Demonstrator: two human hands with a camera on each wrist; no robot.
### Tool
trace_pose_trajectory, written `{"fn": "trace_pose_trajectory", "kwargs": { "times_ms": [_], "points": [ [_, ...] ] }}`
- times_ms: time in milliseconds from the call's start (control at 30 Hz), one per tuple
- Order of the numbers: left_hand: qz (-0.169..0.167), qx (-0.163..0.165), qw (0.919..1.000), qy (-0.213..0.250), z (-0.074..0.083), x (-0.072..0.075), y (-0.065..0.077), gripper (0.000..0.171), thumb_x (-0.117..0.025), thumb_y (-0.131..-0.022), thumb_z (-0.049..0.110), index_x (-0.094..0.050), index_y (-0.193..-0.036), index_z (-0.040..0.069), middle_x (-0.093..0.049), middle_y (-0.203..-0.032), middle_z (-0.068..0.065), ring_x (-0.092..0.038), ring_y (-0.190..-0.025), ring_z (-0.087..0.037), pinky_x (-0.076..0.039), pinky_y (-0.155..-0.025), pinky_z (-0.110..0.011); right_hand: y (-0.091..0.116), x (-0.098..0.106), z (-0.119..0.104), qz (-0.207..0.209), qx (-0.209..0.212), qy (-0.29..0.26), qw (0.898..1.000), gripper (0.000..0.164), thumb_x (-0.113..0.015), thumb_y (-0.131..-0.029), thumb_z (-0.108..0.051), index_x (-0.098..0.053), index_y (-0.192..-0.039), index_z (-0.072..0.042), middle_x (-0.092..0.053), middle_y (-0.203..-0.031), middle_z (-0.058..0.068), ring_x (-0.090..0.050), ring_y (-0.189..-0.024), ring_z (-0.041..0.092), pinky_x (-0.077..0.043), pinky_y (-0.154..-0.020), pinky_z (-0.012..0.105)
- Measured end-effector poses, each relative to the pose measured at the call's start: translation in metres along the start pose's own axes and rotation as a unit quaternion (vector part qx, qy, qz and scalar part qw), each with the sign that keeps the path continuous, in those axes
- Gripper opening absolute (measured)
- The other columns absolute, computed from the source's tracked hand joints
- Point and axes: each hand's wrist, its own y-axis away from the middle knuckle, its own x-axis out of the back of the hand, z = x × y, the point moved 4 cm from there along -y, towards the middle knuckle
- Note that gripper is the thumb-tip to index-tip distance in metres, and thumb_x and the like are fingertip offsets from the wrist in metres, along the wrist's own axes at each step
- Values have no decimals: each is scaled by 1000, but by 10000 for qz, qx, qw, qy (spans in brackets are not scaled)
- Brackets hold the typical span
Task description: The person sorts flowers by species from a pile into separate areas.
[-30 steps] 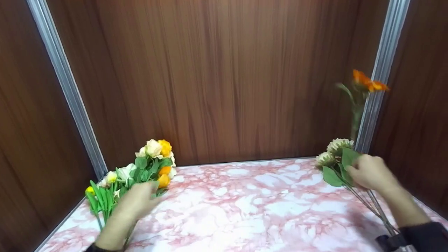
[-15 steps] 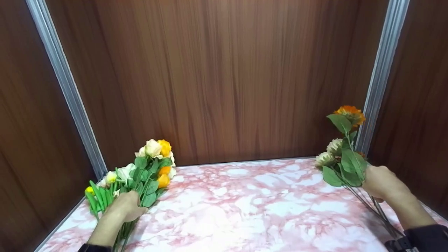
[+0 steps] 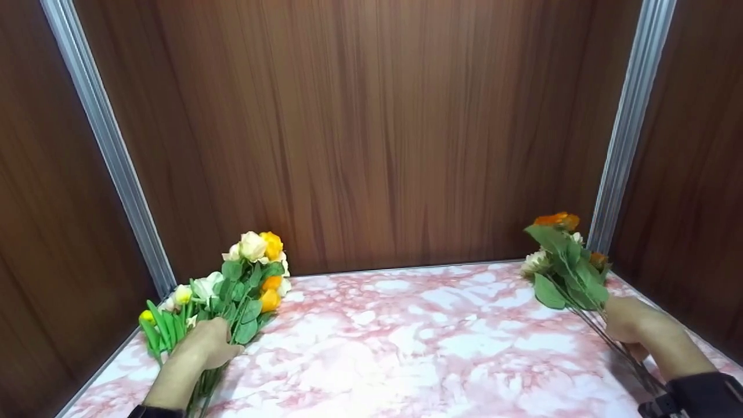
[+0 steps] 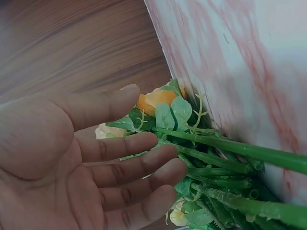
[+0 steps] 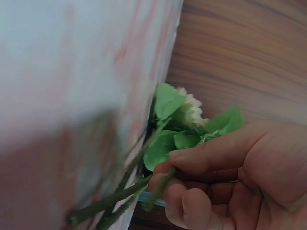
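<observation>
At the right of the head view my right hand point(image 3: 635, 325) pinches the stem of an orange flower point(image 3: 556, 220) between thumb and fingers. Its bloom tilts over a small bunch with cream flowers point(image 3: 534, 262) and green leaves. In the right wrist view the pinched stem point(image 5: 160, 189) shows at the fingertips, beside other stems. My left hand point(image 3: 206, 345) is over the stems of a larger bunch at the left, with white and cream roses point(image 3: 253, 247) and orange blooms point(image 3: 270, 301). The left wrist view shows its fingers point(image 4: 139, 167) loosely extended beside the green stems point(image 4: 230, 146), gripping none.
A pink-and-white marbled table point(image 3: 377, 342) spans the front. Dark wood panels point(image 3: 360, 133) enclose it behind and at both sides, with metal corner posts point(image 3: 627, 122). Green-stemmed yellow flowers point(image 3: 148, 316) lie at the far left.
My right hand has lowered the orange flower from upright onto the right bunch, drawing slightly toward me. My left hand came back and down over the left bunch's stems, then stayed there.
</observation>
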Motion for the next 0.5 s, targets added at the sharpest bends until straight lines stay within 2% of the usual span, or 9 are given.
{"fn": "trace_pose_trajectory", "kwargs": {
  "times_ms": [267, 400, 500],
  "points": [
    [-102, -8, 9999, 61, -1, -3, 1, 25, -70, -79, 25, -55, -71, 6, -54, -68, -4, -52, -65, -18, -44, -57, -33, 1, -6, 5, -143, -176, -15, 9997, 10, -44, -73, 4, -49, -65, -1, -54, -54, 13, -56, -35, 17, -47, -35, 30],
    [-107, 3, 9999, 115, 0, -3, 1, 25, -70, -79, 24, -55, -73, 5, -55, -70, -5, -52, -66, -19, -45, -59, -34, 2, -7, 7, -173, -251, -215, 9993, 6, -47, -70, 5, -49, -66, 0, -55, -55, 14, -57, -36, 17, -48, -36, 30],
    [-94, -2, 9999, 133, 0, -3, 2, 24, -70, -79, 24, -56, -72, 5, -55, -69, -5, -52, -65, -18, -45, -58, -33, 2, -7, 7, -118, -204, -158, 9996, 7, -47, -68, 6, -50, -65, 0, -55, -53, 13, -57, -35, 16, -47, -36, 29]
  ]
}}
